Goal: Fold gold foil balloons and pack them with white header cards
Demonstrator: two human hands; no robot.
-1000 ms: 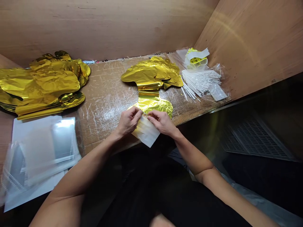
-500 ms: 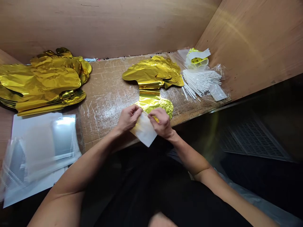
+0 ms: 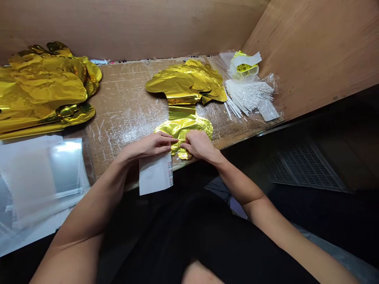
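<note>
My left hand (image 3: 150,146) holds a white sticker sheet (image 3: 154,175) by its top, letting it hang past the table's front edge. Small printed CE labels run down the sheet's right side. My right hand (image 3: 200,144) is closed, thumb and fingertips down on the near end of a gold foil balloon (image 3: 181,116). Whatever those fingertips pinch is too small to make out. The balloon lies flat, its near end at the table edge. Its narrow middle leads back to a stack of gold foil pieces (image 3: 183,81).
A large pile of gold foil balloons (image 3: 44,85) lies on the left. Clear plastic sleeves (image 3: 69,169) are in front of it. White sticks (image 3: 250,94) and a yellow-and-white roll (image 3: 247,65) rest at the right. Wooden walls (image 3: 310,51) close in the back and right.
The sticker sheet has moved left with my left hand and now shows its labelled edge. My right hand has parted from the sheet and come down on the foil balloon.
</note>
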